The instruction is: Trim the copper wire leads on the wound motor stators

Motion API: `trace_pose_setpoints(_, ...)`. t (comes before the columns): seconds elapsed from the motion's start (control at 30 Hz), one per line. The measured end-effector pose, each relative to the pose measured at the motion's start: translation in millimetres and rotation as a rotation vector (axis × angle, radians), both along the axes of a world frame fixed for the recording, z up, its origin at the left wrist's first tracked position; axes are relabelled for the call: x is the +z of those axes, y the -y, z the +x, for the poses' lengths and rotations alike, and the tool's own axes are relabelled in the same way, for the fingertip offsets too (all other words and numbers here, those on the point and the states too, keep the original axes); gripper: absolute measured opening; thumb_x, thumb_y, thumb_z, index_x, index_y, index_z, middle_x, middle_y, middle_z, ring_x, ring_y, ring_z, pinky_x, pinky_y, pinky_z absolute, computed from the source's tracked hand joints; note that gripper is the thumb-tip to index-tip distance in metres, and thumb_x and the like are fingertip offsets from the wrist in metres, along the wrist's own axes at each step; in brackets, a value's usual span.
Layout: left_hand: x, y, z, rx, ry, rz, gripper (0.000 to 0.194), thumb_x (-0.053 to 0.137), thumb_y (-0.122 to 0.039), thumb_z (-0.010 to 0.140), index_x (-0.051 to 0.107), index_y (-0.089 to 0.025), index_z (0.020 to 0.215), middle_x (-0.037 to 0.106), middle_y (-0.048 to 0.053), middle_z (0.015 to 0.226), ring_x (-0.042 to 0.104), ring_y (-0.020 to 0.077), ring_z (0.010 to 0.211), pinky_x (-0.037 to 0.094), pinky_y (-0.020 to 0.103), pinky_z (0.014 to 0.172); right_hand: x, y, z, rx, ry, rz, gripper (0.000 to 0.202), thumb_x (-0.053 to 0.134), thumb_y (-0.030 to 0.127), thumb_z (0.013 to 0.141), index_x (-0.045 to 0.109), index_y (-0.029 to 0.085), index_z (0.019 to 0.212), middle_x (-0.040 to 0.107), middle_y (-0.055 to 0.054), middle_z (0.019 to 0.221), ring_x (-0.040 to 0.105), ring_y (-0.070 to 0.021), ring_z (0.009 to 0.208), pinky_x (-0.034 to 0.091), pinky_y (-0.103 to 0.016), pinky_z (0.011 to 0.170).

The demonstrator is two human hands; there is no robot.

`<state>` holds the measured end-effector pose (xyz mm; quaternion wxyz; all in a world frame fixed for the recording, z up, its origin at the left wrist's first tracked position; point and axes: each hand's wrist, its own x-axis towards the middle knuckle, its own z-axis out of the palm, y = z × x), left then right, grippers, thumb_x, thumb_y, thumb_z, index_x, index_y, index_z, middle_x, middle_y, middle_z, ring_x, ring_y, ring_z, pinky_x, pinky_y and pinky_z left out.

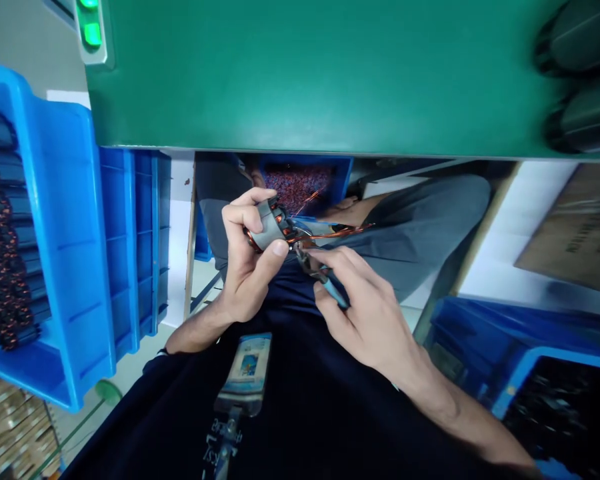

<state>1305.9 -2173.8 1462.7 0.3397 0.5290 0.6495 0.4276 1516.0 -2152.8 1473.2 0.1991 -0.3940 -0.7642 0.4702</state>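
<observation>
In the middle of the head view, my left hand grips a grey metal ring-shaped motor stator with copper windings inside. Copper wires stick out from its right side. Wrapped round the handles of pliers with blue grips is my right hand. The plier jaws are at the wires beside the stator's lower right edge; whether they are closed on a wire is too small to tell.
Ahead is a green table. A blue crate of wound parts stands left; a blue bin of wire scraps lies below the table edge, near my legs. Another blue bin with dark parts is lower right. A badge hangs at my chest.
</observation>
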Motion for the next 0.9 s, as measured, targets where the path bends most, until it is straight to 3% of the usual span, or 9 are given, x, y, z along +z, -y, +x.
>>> trace_pose_setpoints(0.13,0.6,1.2,1.6,0.003,0.122,0.035,0.038,0.048,-0.069,0.114,0.035,-0.034,0.12,0.052,0.008,0.153,0.063,0.0306,0.133,0.061,0.052,0.106,-0.3,-3.7,-3.7,-0.006,0.016,0.012,0.052,0.059,0.012,0.104,0.061,0.027,0.153,0.074,-0.009,0.136,0.071,-0.0298,0.127,0.061,-0.046,0.113)
trace_pose_setpoints(0.33,5.2,4.4,-0.6,-0.046,0.053,0.043,0.033,0.049,-0.064,0.115,0.036,-0.034,0.12,0.051,0.008,0.154,0.061,0.0313,0.135,0.058,0.055,0.109,0.6,-6.3,-0.4,0.004,0.019,0.045,0.052,0.06,0.012,0.102,0.063,0.027,0.152,0.075,-0.01,0.141,0.073,-0.0312,0.132,0.064,-0.047,0.113)
trace_pose_setpoints(0.57,3.8,5.6,-1.7,-0.086,0.076,0.083,0.027,0.058,-0.052,0.114,0.04,-0.033,0.12,0.052,0.008,0.151,0.057,0.0307,0.137,0.056,0.053,0.112,-2.6,-7.6,1.4,0.005,0.025,0.093,0.049,0.062,0.012,0.099,0.071,0.029,0.145,0.082,-0.009,0.131,0.08,-0.0307,0.123,0.068,-0.046,0.111)
trace_pose_setpoints(0.73,6.8,7.9,-3.5,-0.105,0.013,0.075,0.026,0.055,-0.052,0.115,0.04,-0.033,0.12,0.051,0.009,0.152,0.056,0.0314,0.141,0.055,0.053,0.113,-3.3,-7.7,-1.2,-0.037,-0.023,0.058,0.034,0.066,0.019,0.106,0.078,0.028,0.136,0.085,-0.006,0.123,0.083,-0.0257,0.112,0.07,-0.037,0.102)
trace_pose_setpoints(0.83,4.3,9.0,-4.9,-0.112,-0.027,0.041,0.024,0.056,-0.051,0.117,0.041,-0.033,0.122,0.05,0.009,0.152,0.053,0.0312,0.148,0.052,0.054,0.121,-13.5,-10.5,-4.9,-0.084,-0.065,-0.001,0.023,0.071,0.031,0.109,0.082,0.027,0.129,0.086,-0.005,0.121,0.083,-0.0241,0.109,0.067,-0.034,0.097)
trace_pose_setpoints(0.9,-9.3,6.0,-6.7,-0.097,-0.049,0.004,0.022,0.054,-0.05,0.118,0.042,-0.033,0.124,0.05,0.01,0.149,0.051,0.0297,0.153,0.05,0.052,0.125,-33.0,-16.3,-9.0,-0.095,-0.061,-0.068,0.022,0.068,0.039,0.112,0.083,0.025,0.122,0.087,-0.005,0.114,0.082,-0.0227,0.1,0.064,-0.033,0.093)
